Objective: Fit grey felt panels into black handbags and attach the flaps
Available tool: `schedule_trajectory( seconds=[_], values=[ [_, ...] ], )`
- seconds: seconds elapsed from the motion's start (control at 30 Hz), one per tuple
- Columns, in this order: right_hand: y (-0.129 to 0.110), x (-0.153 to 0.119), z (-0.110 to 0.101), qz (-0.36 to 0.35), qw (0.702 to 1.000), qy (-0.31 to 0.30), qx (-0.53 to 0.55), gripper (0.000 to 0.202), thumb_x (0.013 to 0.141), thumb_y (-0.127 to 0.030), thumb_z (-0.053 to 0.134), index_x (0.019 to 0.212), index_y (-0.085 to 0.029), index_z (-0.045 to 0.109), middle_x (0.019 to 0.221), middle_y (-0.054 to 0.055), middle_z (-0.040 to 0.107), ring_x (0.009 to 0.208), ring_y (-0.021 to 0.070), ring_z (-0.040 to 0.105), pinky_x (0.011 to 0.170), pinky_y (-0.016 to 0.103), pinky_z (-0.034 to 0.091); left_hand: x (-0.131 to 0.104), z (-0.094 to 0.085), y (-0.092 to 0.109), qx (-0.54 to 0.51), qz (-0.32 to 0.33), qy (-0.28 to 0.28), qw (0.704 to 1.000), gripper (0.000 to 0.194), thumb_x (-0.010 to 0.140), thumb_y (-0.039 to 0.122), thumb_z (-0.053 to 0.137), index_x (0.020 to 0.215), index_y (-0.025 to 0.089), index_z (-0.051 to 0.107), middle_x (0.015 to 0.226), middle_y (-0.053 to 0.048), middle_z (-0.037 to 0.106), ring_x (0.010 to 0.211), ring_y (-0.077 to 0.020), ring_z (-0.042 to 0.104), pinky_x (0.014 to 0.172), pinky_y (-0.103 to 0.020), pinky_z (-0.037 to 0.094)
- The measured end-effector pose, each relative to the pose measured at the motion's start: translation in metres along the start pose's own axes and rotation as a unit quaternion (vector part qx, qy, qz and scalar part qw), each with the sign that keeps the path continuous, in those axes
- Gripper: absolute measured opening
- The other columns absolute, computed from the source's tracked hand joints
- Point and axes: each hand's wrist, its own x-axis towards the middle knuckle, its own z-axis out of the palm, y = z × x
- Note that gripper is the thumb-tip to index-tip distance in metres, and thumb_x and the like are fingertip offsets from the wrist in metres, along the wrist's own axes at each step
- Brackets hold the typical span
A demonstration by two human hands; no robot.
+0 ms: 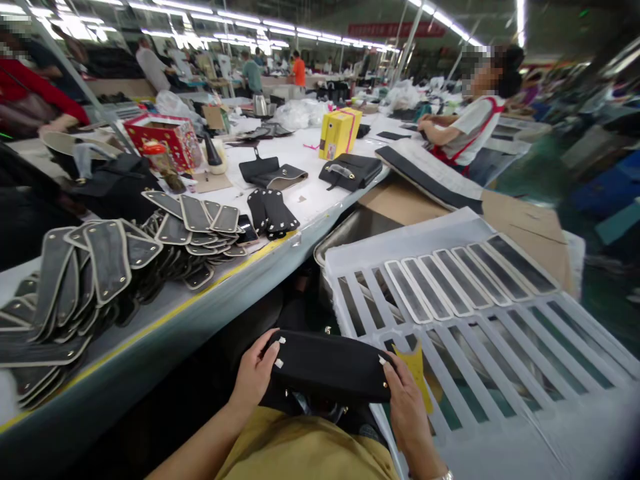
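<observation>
Above the person's lap, the left hand (253, 373) and right hand (406, 400) grasp opposite ends of a black padded panel (330, 363), seemingly light and softly flexible, best held by those ends.

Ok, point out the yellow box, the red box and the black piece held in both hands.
Yellow box (336, 135): head view, on its front face.
Red box (175, 148): head view, on its patterned side.
Black piece (327, 365): head view, middle of its broad face.
</observation>
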Motion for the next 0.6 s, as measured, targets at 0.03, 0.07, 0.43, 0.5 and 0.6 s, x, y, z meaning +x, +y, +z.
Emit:
schedule_trajectory(
  seconds=[0.03,0.07,0.43,0.5,0.6],
  values=[
    [0.000,0.001,0.000,-0.001,1.000,0.003,-0.005,0.044,0.083,-0.050,0.042,0.111,-0.019,0.057,0.119,0.009,0.059,0.115,0.0249,0.051,0.101,0.039,0.037,0.000,0.002,-0.001,-0.009,0.004,0.011,1.000,0.043,0.080,0.044,0.051,0.113,0.017,0.061,0.116,-0.009,0.064,0.109,-0.0243,0.057,0.101,-0.038,0.040],
    [0.001,0.003,0.000,-0.006,1.000,0.002,-0.010,0.045,0.084,-0.050,0.040,0.111,-0.019,0.057,0.118,0.010,0.059,0.114,0.0251,0.051,0.101,0.040,0.038,0.000,0.002,-0.001,-0.018,0.007,0.020,1.000,0.043,0.081,0.044,0.051,0.112,0.017,0.061,0.115,-0.009,0.064,0.109,-0.0243,0.057,0.101,-0.038,0.040],
    [-0.047,0.009,-0.010,-0.125,0.933,-0.116,-0.316,0.068,0.070,-0.055,0.060,0.122,-0.013,0.051,0.119,0.015,0.058,0.111,0.0286,0.053,0.097,0.039,0.039,0.005,0.004,0.038,0.354,0.186,-0.113,0.910,0.069,0.071,0.056,0.059,0.129,0.021,0.047,0.141,-0.010,0.041,0.133,-0.0311,0.030,0.111,-0.055,0.010],
    [-0.065,0.014,-0.003,-0.127,0.903,-0.152,-0.381,0.065,0.067,-0.060,0.061,0.113,-0.014,0.058,0.108,0.014,0.063,0.102,0.0296,0.057,0.091,0.039,0.040,0.012,0.016,0.053,0.430,0.214,-0.167,0.861,0.068,0.072,0.058,0.058,0.129,0.022,0.048,0.139,-0.011,0.043,0.132,-0.0330,0.030,0.109,-0.060,0.004],
    [-0.085,0.022,0.010,-0.159,0.861,-0.199,-0.441,0.063,0.065,-0.067,0.059,0.104,-0.017,0.062,0.102,0.013,0.065,0.098,0.0305,0.058,0.087,0.039,0.040,0.027,0.036,0.072,0.466,0.196,-0.259,0.823,0.066,0.073,0.059,0.055,0.129,0.023,0.047,0.135,-0.012,0.048,0.127,-0.0335,0.037,0.105,-0.064,0.006]
  ],
)
